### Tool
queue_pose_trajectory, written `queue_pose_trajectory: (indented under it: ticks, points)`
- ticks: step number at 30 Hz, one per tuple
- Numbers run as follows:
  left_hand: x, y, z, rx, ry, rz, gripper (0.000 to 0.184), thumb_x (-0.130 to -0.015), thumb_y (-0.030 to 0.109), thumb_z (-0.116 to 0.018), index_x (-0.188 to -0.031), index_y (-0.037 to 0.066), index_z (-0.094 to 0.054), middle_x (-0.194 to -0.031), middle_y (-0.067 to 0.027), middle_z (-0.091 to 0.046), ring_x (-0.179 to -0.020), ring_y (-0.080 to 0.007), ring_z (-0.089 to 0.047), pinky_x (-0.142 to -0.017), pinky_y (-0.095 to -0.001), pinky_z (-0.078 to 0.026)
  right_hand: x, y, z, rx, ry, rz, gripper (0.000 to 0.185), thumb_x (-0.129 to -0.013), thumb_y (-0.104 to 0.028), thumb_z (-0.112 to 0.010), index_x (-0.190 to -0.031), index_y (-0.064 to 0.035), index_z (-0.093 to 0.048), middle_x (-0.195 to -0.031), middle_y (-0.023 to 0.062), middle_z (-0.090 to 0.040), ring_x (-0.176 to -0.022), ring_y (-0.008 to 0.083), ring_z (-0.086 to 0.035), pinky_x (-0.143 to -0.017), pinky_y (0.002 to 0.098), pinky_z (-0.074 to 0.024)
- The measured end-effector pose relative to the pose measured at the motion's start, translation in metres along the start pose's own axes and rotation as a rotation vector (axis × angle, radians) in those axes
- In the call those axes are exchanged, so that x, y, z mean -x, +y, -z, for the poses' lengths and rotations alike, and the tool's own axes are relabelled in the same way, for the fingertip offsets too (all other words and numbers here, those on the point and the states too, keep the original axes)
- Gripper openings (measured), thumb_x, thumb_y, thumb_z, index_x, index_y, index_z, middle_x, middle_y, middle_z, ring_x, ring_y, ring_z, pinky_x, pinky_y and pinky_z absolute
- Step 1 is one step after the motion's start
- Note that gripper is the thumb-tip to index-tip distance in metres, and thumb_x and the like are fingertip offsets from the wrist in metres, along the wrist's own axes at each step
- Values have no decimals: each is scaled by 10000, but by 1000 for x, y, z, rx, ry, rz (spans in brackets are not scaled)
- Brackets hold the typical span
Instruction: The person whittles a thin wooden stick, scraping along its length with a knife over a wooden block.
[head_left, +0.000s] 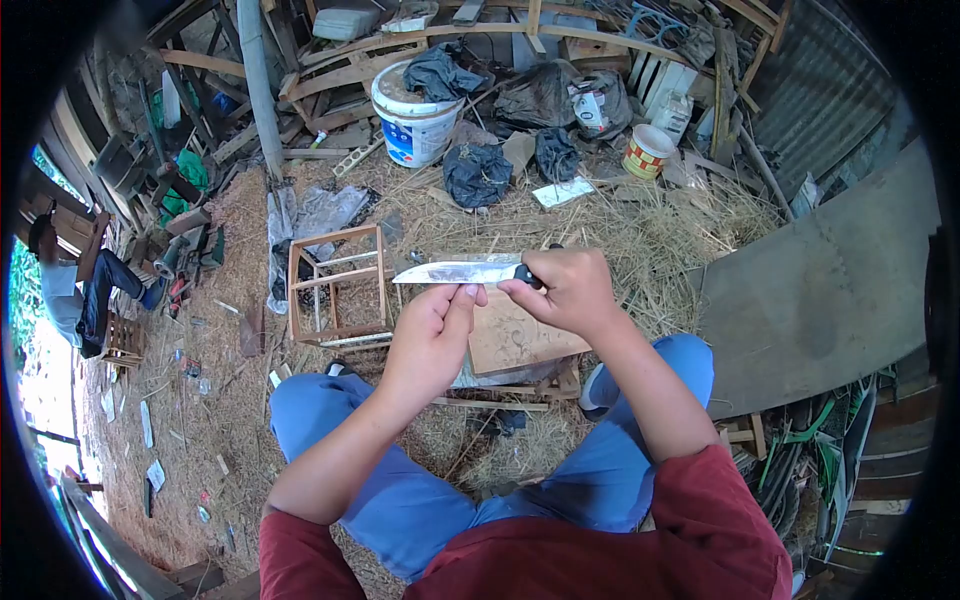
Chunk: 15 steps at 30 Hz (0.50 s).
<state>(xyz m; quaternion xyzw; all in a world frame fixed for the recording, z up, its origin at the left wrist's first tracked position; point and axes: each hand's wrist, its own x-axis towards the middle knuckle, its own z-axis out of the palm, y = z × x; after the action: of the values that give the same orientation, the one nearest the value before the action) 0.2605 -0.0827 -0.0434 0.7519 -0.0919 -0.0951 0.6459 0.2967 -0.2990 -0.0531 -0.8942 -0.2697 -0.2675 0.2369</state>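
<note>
My right hand [567, 285] is closed around the dark handle of a knife [450, 272]. The broad, shiny blade points left and lies nearly level in front of me. Just under the blade's lower edge, my left hand [435, 335] has its thumb and fingers pinched together. Whatever is between those fingertips, if anything, is too small or hidden to make out. Below both hands a flat wooden board [520, 340] rests on a low support between my knees. To its left stands an open wooden frame [340, 328] of thin slats.
Behind are a white bucket [415, 130], black plastic bags [478, 175], a small red-and-yellow tub [648, 152] and stacked timber. A large grey sheet [820, 290] leans at the right. Another person [85, 285] sits at the far left. Straw and shavings cover the ground.
</note>
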Motion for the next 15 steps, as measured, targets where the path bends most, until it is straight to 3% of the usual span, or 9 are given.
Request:
queue_pose_trajectory:
  ticks: [2,4,5,7,10,15]
  points:
    - [-3,-2,1,-14,-7,-24,232,-1079,204,-493,-976,43,-625,-686,52,-456,-639,-45,-404,-582,-251,-359,-1,8,-1,29,0,0,461,-880,-489,-710,-661,-96,-607,-567,84,-594,-515,299,-628,-478,407,-480]
    - [-8,5,4,103,14,-33,220,-1078,192,-494,-968,48,-620,-691,63,-442,-643,-39,-390,-579,-244,-344,-3,27,-11,97,44,-263,465,-900,-502,-689,-685,-92,-646,-573,100,-607,-523,313,-633,-491,422,-488]
    - [-5,10,4,101,8,-35,220,-1078,192,-494,-968,48,-620,-691,63,-442,-643,-39,-390,-579,-244,-344,-5,44,-8,100,48,-267,465,-900,-502,-689,-685,-92,-646,-573,100,-607,-523,313,-633,-491,422,-488]
    - [3,21,3,-25,-1,-84,204,-1077,178,-494,-969,54,-614,-691,72,-423,-646,-30,-377,-574,-235,-325,-10,76,9,215,73,-546,473,-921,-515,-667,-706,-93,-677,-577,120,-616,-525,317,-635,-498,430,-485]
    - [3,19,3,-5,-10,-104,189,-1076,171,-498,-983,58,-617,-685,76,-406,-638,-20,-364,-565,-224,-304,-5,60,20,50,207,-500,484,-933,-512,-659,-702,-87,-679,-569,127,-616,-521,315,-636,-497,433,-477]
    - [-4,6,1,34,-7,-58,191,-1076,179,-508,-991,52,-623,-679,75,-420,-628,-20,-366,-554,-226,-307,11,4,-2,-83,108,-275,444,-913,-475,-693,-688,-94,-646,-557,101,-596,-503,304,-621,-460,401,-454]
